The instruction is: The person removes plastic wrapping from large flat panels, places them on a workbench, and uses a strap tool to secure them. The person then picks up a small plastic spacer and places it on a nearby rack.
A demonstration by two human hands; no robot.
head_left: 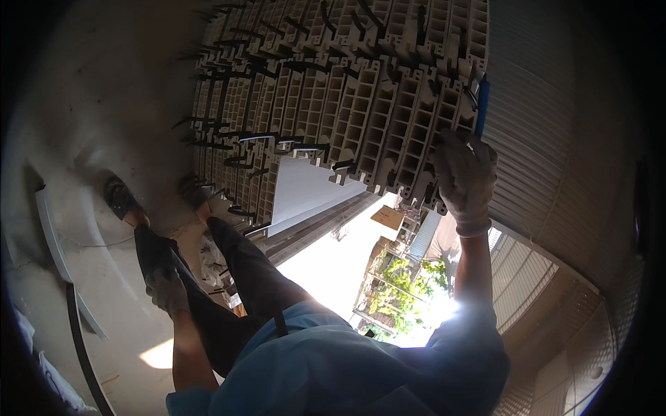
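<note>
My right hand (465, 177), in a grey work glove, is raised to the right end of a stack of hollow plastic profiles (357, 111). Its fingers are curled around the lower end of a slim blue pen-like tool (483, 104); the exact kind is unclear. The profiles show their open, chambered ends, with dark strips (305, 67) sticking out between them. Down by my thigh, my left hand (166, 290), also gloved, hangs with bent fingers. Shadow hides whatever the left fingers may hold.
A white panel (305, 191) projects below the stack. Ribbed metal sheeting (527, 132) rises on the right. Long pale and dark strips (52, 236) lie on the concrete floor (76, 139) at left. Bright daylight, a cardboard piece (387, 217) and green plants (399, 284) show behind me.
</note>
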